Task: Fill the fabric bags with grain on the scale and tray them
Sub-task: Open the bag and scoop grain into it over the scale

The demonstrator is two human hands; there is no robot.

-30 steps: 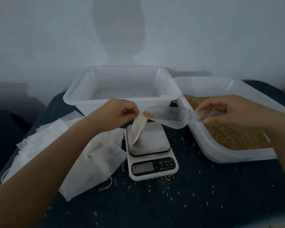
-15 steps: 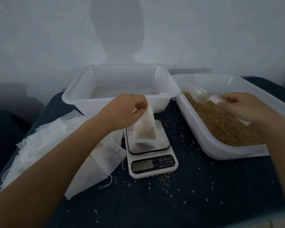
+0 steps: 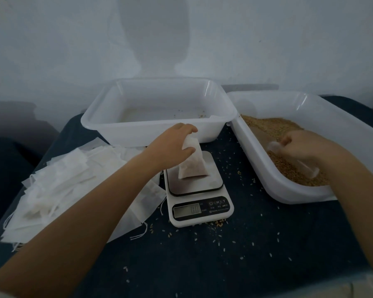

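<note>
My left hand (image 3: pixel 173 145) pinches the top of a small white fabric bag (image 3: pixel 193 165), which stands partly filled on the platform of a white digital scale (image 3: pixel 197 190). My right hand (image 3: pixel 304 145) grips a clear plastic scoop (image 3: pixel 306 167) lying down in the brown grain (image 3: pixel 289 147) inside the white tub (image 3: pixel 293 190) at right. A white tray (image 3: pixel 159 131) behind the scale holds only a few stray grains. A heap of flat unfilled bags (image 3: pixel 73 186) lies at left.
Everything sits on a dark blue cloth (image 3: pixel 246 254) scattered with loose grains, thickest around the scale. A pale wall rises close behind the tray and tub. The cloth's near edge shows at the bottom right.
My right hand swung the scoop away from the bag's mouth and down into the grain tub. My left hand lowered the bag upright onto the scale platform.
</note>
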